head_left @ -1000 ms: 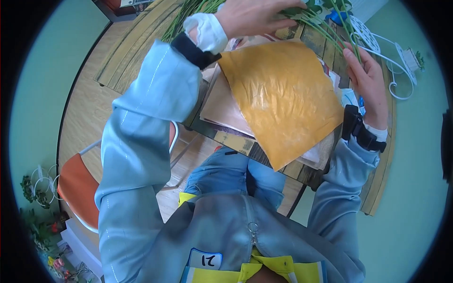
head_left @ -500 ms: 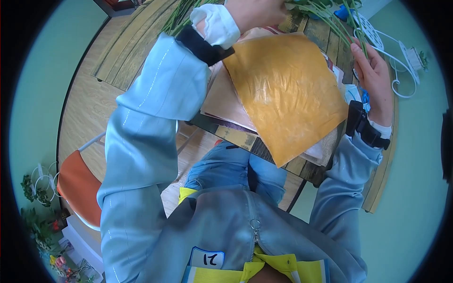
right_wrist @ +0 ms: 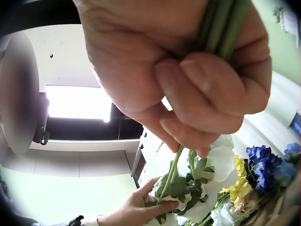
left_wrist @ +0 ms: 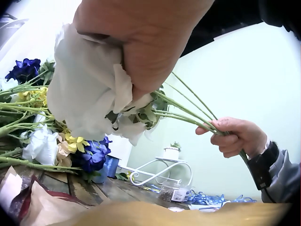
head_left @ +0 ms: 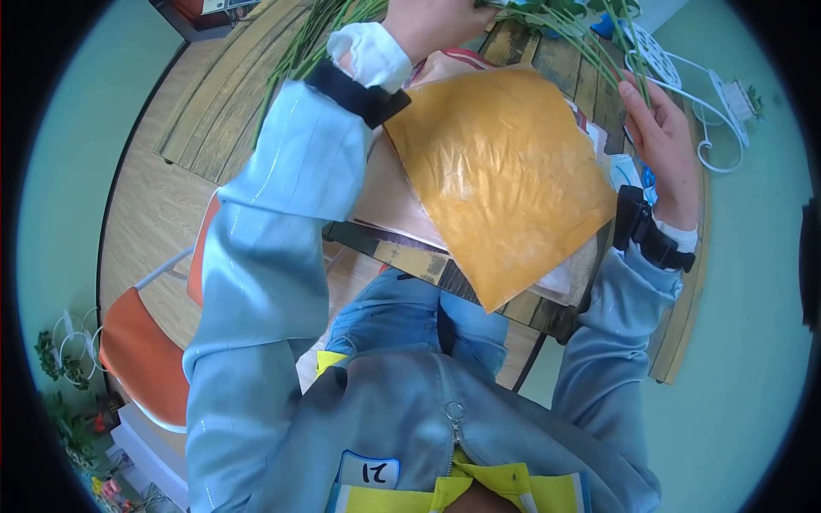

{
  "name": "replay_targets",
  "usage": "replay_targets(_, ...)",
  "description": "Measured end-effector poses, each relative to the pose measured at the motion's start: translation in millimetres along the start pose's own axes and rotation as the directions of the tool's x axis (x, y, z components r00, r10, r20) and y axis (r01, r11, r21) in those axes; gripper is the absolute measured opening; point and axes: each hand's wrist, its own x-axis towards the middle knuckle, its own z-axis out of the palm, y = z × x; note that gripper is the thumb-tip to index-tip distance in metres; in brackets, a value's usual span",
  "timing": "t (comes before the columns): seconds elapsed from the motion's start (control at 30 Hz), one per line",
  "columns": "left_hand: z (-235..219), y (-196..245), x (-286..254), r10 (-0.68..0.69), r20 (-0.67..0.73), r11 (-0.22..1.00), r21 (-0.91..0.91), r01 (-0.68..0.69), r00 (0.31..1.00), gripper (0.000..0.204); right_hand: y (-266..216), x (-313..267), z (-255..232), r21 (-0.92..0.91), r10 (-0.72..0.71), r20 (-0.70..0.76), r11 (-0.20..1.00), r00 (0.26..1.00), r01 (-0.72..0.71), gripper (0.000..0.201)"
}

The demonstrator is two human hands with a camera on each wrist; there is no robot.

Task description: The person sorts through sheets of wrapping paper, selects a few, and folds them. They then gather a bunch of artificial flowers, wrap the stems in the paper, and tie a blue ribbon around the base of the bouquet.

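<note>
My right hand grips a bunch of long green stems, its fingers curled round them in the right wrist view. White flowers with green leaves make up the head of this bunch. At that head is my left hand, thumb and fingers pinching in among the blossoms and leaves. In the head view the blossoms lie mostly beyond the top edge. Below both hands, a sheet of golden-brown wrapping paper tops a stack of papers on the wooden table.
More flowers, blue, yellow and white, lie on the table, with loose stems at the back left. A white wire stand is at the right, near blue ribbon and a clear container. Orange chairs stand left.
My left hand has shifted a little left at the flower heads, its fingers less stretched out to the right. My right hand keeps its grip on the stems. The head view has tilted slightly.
</note>
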Motion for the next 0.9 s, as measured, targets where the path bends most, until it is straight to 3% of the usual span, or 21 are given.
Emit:
replay_targets(0.07,2.3,6.4,-0.5,-0.072,0.042,0.996,-0.043,0.073,0.997,0.064,-1.0,0.3,1.4,0.004,-0.002,-0.008,1.000,1.000,0.002,0.032)
replay_targets(0.13,6.0,20.0,-2.3,-0.006,-0.172,0.993,0.115,0.027,0.985,0.066,-2.4,-0.1,0.9,0.000,0.019,-0.039,1.000,0.999,-0.019,0.031)
replay_targets(0.17,1.9,28.0,-3.7,0.050,-0.119,0.998,0.048,-0.045,0.992,0.068,-1.3,0.4,-1.1,-0.021,0.030,-0.034,0.999,0.999,-0.031,0.031)
replay_targets(0.27,2.3,42.4,-4.4,0.124,-0.055,0.991,0.064,-0.121,0.991,0.064,2.1,2.8,-2.4,-0.046,-0.008,0.006,0.999,1.000,0.009,0.031)
replay_targets(0.33,11.7,36.6,-2.1,0.134,-0.142,0.987,0.111,-0.119,0.981,0.057,-1.3,0.5,-2.5,-0.079,-0.004,0.012,0.997,1.000,0.005,0.031)
replay_targets(0.4,11.1,31.5,0.6,0.058,-0.018,0.993,0.108,-0.056,0.998,0.052,-3.6,-0.4,-1.7,-0.114,0.001,0.014,0.993,1.000,0.001,0.030)
replay_targets(0.53,13.1,28.1,-0.2,0.038,-0.054,0.996,0.077,-0.034,0.998,0.051,-3.0,-0.8,0.3,-0.056,-0.049,0.069,0.997,0.996,0.053,0.029)
replay_targets(0.6,14.2,26.7,-1.2,0.017,0.010,0.994,0.105,-0.018,1.000,0.059,-2.9,-1.1,0.1,-0.079,-0.040,0.093,0.996,0.995,0.048,0.029)
replay_targets(0.83,14.7,20.9,-2.8,-0.004,-0.004,0.996,0.092,0.004,1.000,0.075,1.5,1.4,-1.7,-0.086,-0.018,0.044,0.996,0.999,0.021,0.027)
replay_targets(0.9,12.9,24.0,-3.8,0.145,-0.127,0.957,0.270,-0.107,0.981,0.073,0.2,-0.6,0.4,-0.044,-0.036,0.035,0.998,0.999,0.037,0.027)
